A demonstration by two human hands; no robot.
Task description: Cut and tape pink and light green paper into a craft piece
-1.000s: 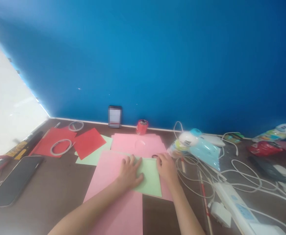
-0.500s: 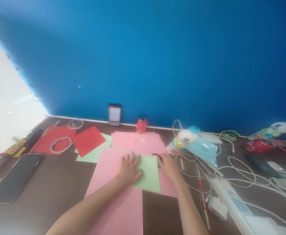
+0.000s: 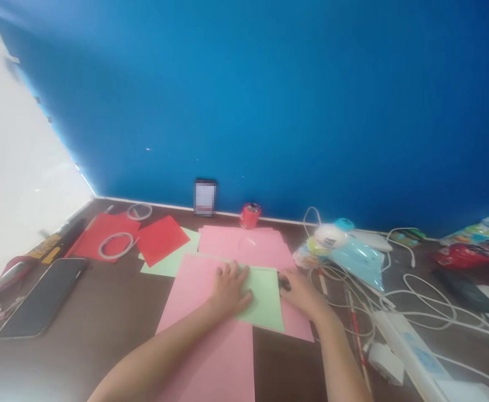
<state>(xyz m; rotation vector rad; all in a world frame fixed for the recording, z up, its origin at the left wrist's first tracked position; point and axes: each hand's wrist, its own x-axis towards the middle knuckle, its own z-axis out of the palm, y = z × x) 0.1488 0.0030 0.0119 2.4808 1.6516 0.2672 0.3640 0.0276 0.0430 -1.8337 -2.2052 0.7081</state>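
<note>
A square of light green paper [image 3: 265, 304] lies on top of a large pink sheet [image 3: 210, 352]. My left hand [image 3: 231, 290] rests on the green paper with its fingers spread, pressing it flat. At the paper's upper right corner is my right hand [image 3: 300, 287], its fingers curled around a small dark object [image 3: 285, 282]. Most of that object is hidden by the fingers, so its kind cannot be made out. More pink paper [image 3: 244, 245] lies behind the hands, and another green sheet [image 3: 160, 268] is partly covered on the left.
Red paper squares [image 3: 162, 241], a coiled white cable [image 3: 116, 245] and a black phone [image 3: 43, 298] lie left. A red cylindrical container [image 3: 250, 215] and a small framed screen [image 3: 205, 198] stand by the blue wall. To the right are a white-and-blue bottle [image 3: 328, 237], tangled cables and a power strip [image 3: 412, 346].
The view has shifted, so everything sits slightly further right. My left hand stays on the green paper. The right hand's fingers have curled more at the paper's edge.
</note>
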